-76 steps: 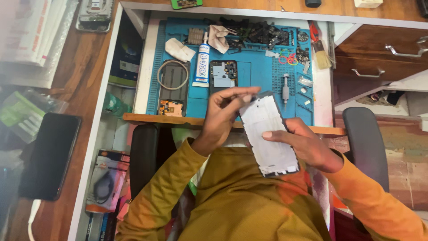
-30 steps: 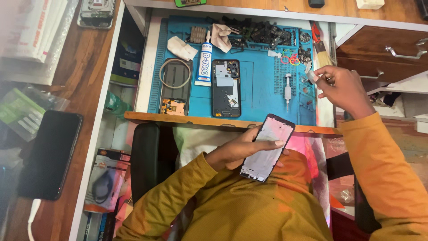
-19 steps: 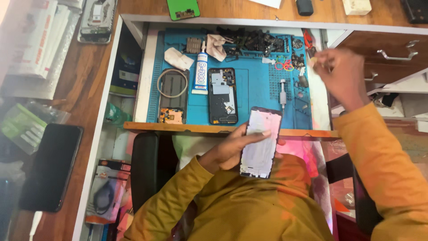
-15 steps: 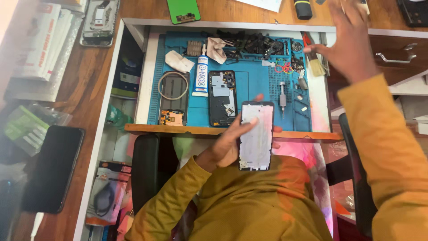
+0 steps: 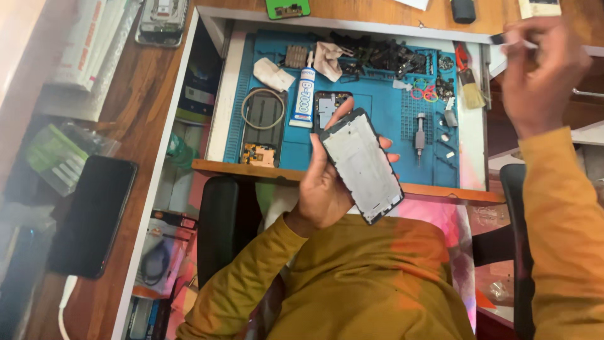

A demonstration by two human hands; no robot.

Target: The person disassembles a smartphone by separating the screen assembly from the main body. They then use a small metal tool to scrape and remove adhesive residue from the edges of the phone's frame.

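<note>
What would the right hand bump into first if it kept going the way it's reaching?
The right hand points up toward the wooden desk top beyond the drawer. It would probably reach a pale card-like object near the edge first, though depth is unclear.

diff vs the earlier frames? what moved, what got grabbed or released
The right hand let go of the phone frame and went up-right past the blue mat, now pinching a thin tool. The left hand alone holds the frame, raised over the mat. Glue tube and mat items unchanged.

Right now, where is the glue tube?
In the head view, the white glue tube lies on the blue mat, upper left, between the wire ring and the dark phone part.
</note>
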